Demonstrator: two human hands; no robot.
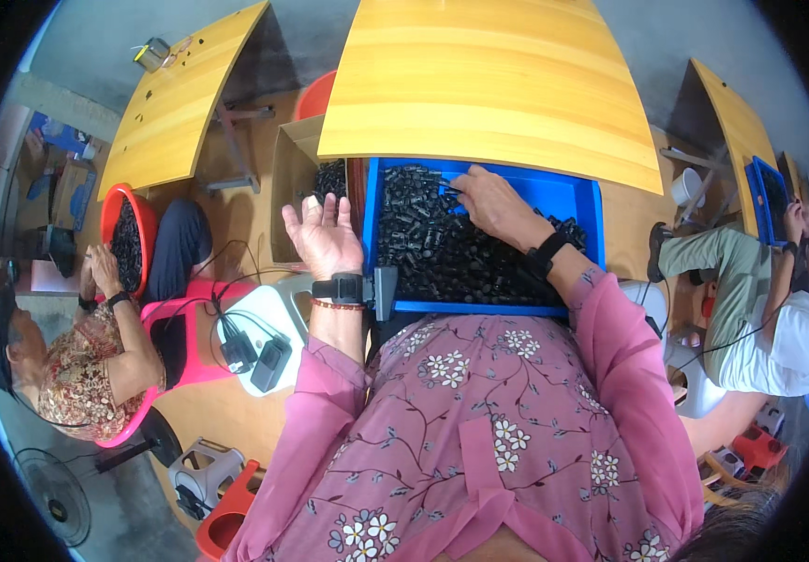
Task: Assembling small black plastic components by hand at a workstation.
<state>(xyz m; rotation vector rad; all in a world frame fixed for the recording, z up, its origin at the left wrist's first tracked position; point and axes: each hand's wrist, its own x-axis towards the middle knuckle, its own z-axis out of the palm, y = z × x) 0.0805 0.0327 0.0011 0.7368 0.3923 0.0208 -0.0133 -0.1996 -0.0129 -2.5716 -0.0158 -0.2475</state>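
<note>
A blue plastic tray [597, 225] lies in front of me, filled with small black cylindrical plastic parts [423, 234]. My right hand [500, 208] is over the tray's far side. Its fingers are pinched together among the black parts, and what sits between the fingertips is too small to make out. Left of the tray, my left hand [326, 236] is turned palm up with its fingers apart and nothing in it. Beyond that hand stands a cardboard box [284, 192] holding more small black parts [330, 178].
A yellow wooden table [479, 84] overhangs the tray's far edge. To my left, a person [95, 365] works over a red basin [147, 215] of black parts. At right another person [760, 318] handles a blue tray [756, 201]. Black devices with cables [254, 356] lie on a pale stool [282, 309].
</note>
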